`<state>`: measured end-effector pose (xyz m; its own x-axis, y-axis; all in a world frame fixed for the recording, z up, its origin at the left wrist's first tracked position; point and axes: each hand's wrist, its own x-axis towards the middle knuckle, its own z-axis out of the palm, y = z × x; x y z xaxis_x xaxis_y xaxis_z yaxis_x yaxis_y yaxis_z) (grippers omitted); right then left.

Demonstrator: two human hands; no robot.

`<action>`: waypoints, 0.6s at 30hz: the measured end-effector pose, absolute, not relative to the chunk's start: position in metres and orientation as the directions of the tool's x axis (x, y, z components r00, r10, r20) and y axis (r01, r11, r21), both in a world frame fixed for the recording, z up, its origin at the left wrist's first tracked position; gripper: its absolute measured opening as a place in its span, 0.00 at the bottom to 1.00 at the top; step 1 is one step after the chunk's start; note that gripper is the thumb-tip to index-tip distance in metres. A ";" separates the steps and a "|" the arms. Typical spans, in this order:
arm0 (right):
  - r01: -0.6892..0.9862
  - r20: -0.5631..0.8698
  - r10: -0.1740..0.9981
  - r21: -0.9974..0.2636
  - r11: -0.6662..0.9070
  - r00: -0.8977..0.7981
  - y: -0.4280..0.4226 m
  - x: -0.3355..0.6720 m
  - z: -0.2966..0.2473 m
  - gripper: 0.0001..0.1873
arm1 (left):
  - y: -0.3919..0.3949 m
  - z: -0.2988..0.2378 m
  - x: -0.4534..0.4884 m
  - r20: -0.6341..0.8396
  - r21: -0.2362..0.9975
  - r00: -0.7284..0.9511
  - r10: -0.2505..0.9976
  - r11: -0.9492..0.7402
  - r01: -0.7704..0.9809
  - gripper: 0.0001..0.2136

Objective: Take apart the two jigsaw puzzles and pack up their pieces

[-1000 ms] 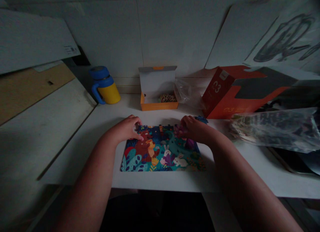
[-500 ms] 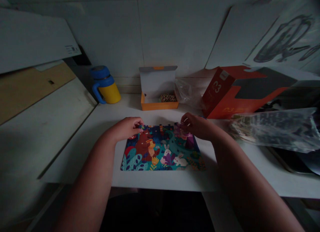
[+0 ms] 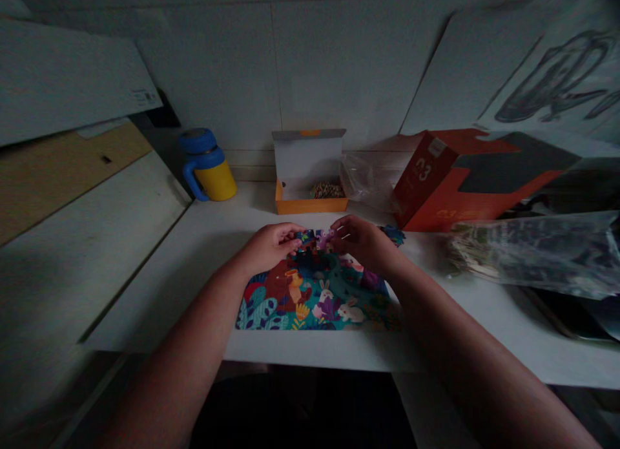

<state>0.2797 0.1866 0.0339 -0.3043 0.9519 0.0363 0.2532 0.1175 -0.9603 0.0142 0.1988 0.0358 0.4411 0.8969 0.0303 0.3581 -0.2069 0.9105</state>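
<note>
A jigsaw puzzle (image 3: pixel 329 294) with a bear and white rabbits lies joined on the white table. Above its far edge, my left hand (image 3: pixel 276 244) pinches a dark puzzle piece with green leaf shapes (image 3: pixel 305 238). My right hand (image 3: pixel 361 240) grips a purple puzzle piece (image 3: pixel 323 238) by its right side. The two pieces are close beside each other; whether they touch I cannot tell. More dark blue puzzle pieces (image 3: pixel 392 234) lie on the table beyond my right hand.
An open orange box (image 3: pixel 312 206) with a striped bundle inside stands by the wall, a clear plastic bag (image 3: pixel 358 176) beside it. At the left is a blue and yellow mug (image 3: pixel 213 177). A large red box (image 3: pixel 426 184) and a filled plastic bag (image 3: pixel 537 249) occupy the right.
Both hands have moved inward from the puzzle's far corners to its top middle. Each brings a puzzle piece, and the two pieces are now near each other.
</note>
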 end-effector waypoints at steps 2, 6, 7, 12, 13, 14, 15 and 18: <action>0.281 0.046 0.953 -0.950 0.134 -0.300 0.185 0.276 0.031 0.20 | 0.197 0.035 0.019 0.059 0.909 0.458 0.887 -0.238 0.343 0.17; 0.325 0.090 0.955 -0.928 0.183 -0.282 0.182 0.268 0.029 0.20 | 0.196 0.031 0.023 0.075 0.917 0.493 0.867 -0.254 0.307 0.19; 0.329 0.102 0.958 -0.925 0.190 -0.267 0.182 0.267 0.030 0.21 | 0.196 0.029 0.024 0.073 0.920 0.504 0.861 -0.254 0.300 0.20; 0.354 0.097 0.981 -0.922 0.153 -0.171 0.179 0.262 0.032 0.22 | 0.194 0.023 0.029 0.074 0.924 0.530 0.845 -0.257 0.281 0.22; 0.375 0.100 0.982 -0.914 0.155 -0.162 0.179 0.262 0.033 0.21 | 0.193 0.023 0.030 0.081 0.923 0.532 0.843 -0.265 0.279 0.22; 0.395 0.107 0.982 -0.904 0.162 -0.157 0.178 0.261 0.033 0.19 | 0.193 0.023 0.030 0.090 0.920 0.530 0.843 -0.275 0.280 0.22; 0.412 0.114 0.982 -0.895 0.168 -0.153 0.178 0.261 0.032 0.18 | 0.192 0.023 0.030 0.102 0.916 0.526 0.844 -0.286 0.282 0.22; 0.424 0.126 0.982 -0.889 0.173 -0.139 0.178 0.260 0.031 0.16 | 0.192 0.025 0.031 0.146 0.908 0.499 0.854 -0.316 0.276 0.22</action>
<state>0.2602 0.1778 0.0314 -0.1385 0.9824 0.1255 0.4243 0.1734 -0.8888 0.0309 0.1922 0.0245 0.4994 0.8540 0.1457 0.2756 -0.3160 0.9079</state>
